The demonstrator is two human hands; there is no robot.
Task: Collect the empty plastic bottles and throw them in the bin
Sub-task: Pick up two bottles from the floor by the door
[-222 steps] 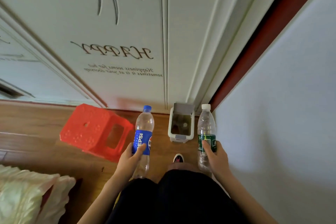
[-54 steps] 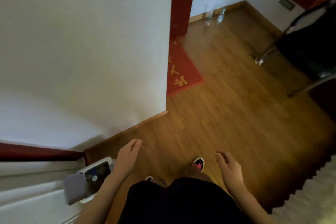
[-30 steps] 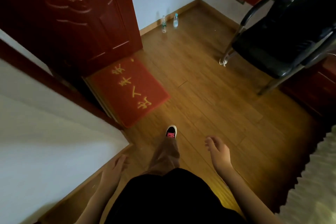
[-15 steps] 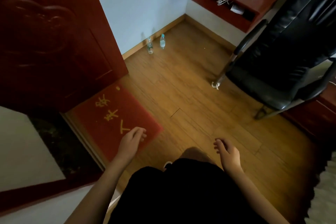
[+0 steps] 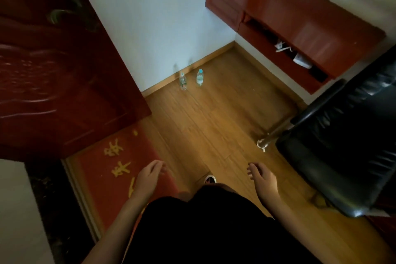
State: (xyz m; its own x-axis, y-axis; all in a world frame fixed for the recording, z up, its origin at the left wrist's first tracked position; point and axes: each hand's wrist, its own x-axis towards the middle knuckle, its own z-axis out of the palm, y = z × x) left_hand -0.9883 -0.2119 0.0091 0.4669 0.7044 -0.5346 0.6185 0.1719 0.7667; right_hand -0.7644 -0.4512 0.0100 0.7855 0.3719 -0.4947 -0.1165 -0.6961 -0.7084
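Two clear plastic bottles stand upright on the wood floor by the far skirting board. One has a green label and a white cap (image 5: 182, 81); the other, just to its right, has a pale label and a blue cap (image 5: 199, 77). They stand close together without touching. My left hand (image 5: 147, 179) hangs low over the red mat, fingers loosely apart and holding nothing. My right hand (image 5: 262, 179) hangs at the same height over the floor, also holding nothing. Both hands are far from the bottles. No bin is in view.
A dark red door (image 5: 53, 75) stands open on the left, with a red doormat (image 5: 120, 169) with yellow characters at its foot. A black chair (image 5: 342, 146) fills the right side. A red wall-mounted desk (image 5: 295, 21) hangs at the upper right. Wood floor (image 5: 214, 118) stretches to the bottles.
I have dropped the two earlier bottles, turned away from the bin and walked past the door. The two floor bottles are now nearer and more central.
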